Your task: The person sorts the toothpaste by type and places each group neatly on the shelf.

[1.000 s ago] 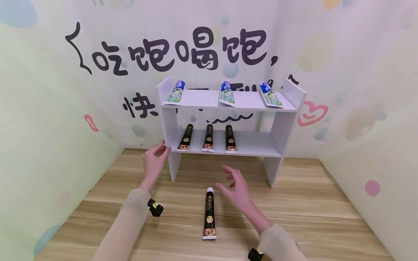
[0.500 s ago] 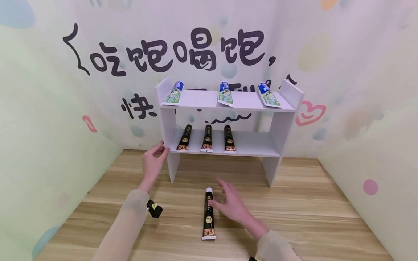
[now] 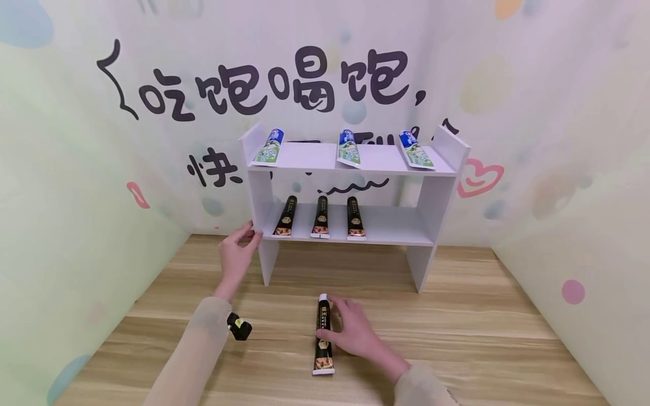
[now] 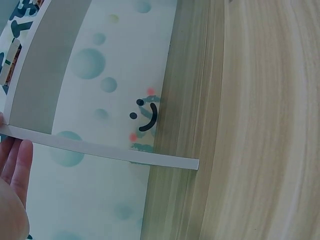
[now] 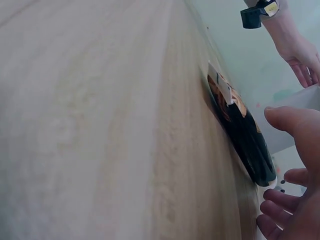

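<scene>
A black toothpaste tube [image 3: 323,361] with a white cap lies on the wooden table in front of a white two-tier shelf [image 3: 396,241]. My right hand [image 3: 352,332] is over its right side, thumb reaching across the tube and fingertips by the cap. In the right wrist view a gap shows between the thumb [image 5: 285,120] and the tube [image 5: 245,135]. My left hand [image 3: 237,254] pinches the shelf's left side panel at the lower board, thumb at the front edge. In the left wrist view its fingers [image 4: 22,165] lie along the panel's outer face.
Three black toothpaste tubes [image 3: 321,219] lie on the lower board, left to centre. Three blue-and-green toothpaste tubes [image 3: 348,149] lie spaced along the upper board. A printed curtain [image 3: 223,51] hangs behind the shelf, with side walls left and right. Wooden table [image 3: 457,338] extends to the right.
My right hand has come down and leftward from in front of the shelf to the black tube on the table. The left hand stays at the shelf's side panel.
</scene>
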{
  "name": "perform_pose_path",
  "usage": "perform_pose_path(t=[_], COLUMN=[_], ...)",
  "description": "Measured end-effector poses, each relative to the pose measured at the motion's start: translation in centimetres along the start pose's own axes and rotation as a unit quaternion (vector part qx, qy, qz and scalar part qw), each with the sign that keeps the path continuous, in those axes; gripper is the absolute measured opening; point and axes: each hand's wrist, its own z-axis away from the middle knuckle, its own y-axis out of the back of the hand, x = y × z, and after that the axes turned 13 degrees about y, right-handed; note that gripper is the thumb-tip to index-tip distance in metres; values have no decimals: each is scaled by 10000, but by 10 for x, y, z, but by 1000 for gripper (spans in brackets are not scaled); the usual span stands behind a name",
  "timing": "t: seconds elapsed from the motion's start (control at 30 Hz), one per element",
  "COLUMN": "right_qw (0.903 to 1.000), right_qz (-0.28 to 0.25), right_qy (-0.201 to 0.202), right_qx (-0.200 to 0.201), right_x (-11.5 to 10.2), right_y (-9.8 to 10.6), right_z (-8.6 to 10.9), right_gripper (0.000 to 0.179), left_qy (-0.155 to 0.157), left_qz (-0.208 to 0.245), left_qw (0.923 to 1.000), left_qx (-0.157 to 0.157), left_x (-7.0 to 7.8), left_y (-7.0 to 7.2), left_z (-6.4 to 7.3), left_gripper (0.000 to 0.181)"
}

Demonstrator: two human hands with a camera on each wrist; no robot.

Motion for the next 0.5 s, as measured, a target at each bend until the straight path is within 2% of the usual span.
perform_pose_path(t=[0.17,0.5], right_qw=[9994,9998], right_qz=[328,117], right_qy=[-34,-153], right_qx=[-124,-94], right_x=[-2,-3], right_y=[-6,-1], right_z=[1,2], right_gripper=[92,93], left_qy=[43,-6], left_qz=[-20,-34], left_qw=[10000,10000], left_qx=[-20,-33], left_x=[-1,-2], left_y=[1,0], left_z=[0,-1], left_gripper=[38,38])
